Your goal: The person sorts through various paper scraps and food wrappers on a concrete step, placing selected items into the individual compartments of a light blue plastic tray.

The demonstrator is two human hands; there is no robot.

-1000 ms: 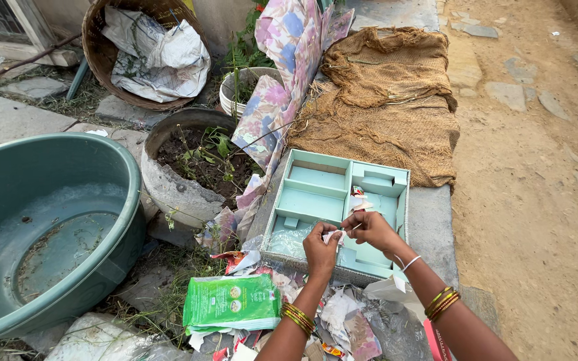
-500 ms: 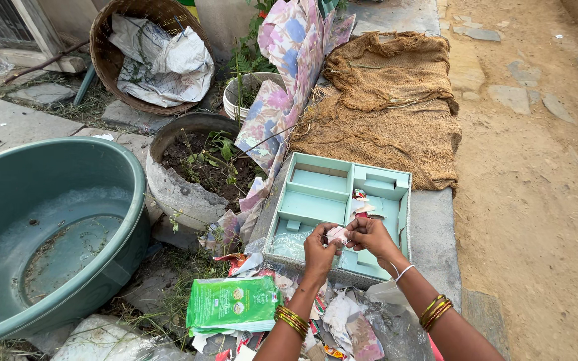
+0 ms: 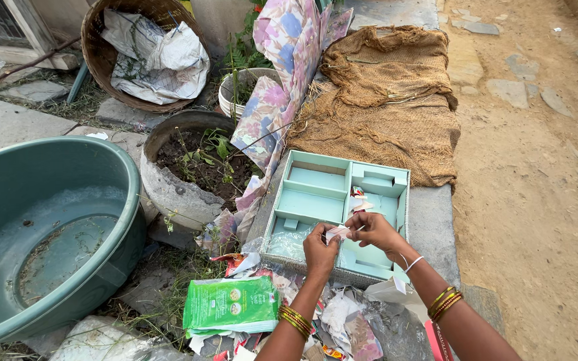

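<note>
A: What do the person's hands have hold of?

B: The left hand and the right hand both pinch one small scrap of paper, fingers closed on its two ends. The scrap hangs between them, just above the near part of the mint-green divided box.

A: Where does the box sit?

B: On a stone slab, touching the brown burlap sack at its far edge. A few more bits of paper lie in one of its compartments.

A: And around it?

B: A green packet lies among torn wrappers below the left wrist. Left of the box stands a cement pot of soil, with a big green tub further left. A flowered sheet leans over the pot, and a basket of crumpled paper sits behind.
</note>
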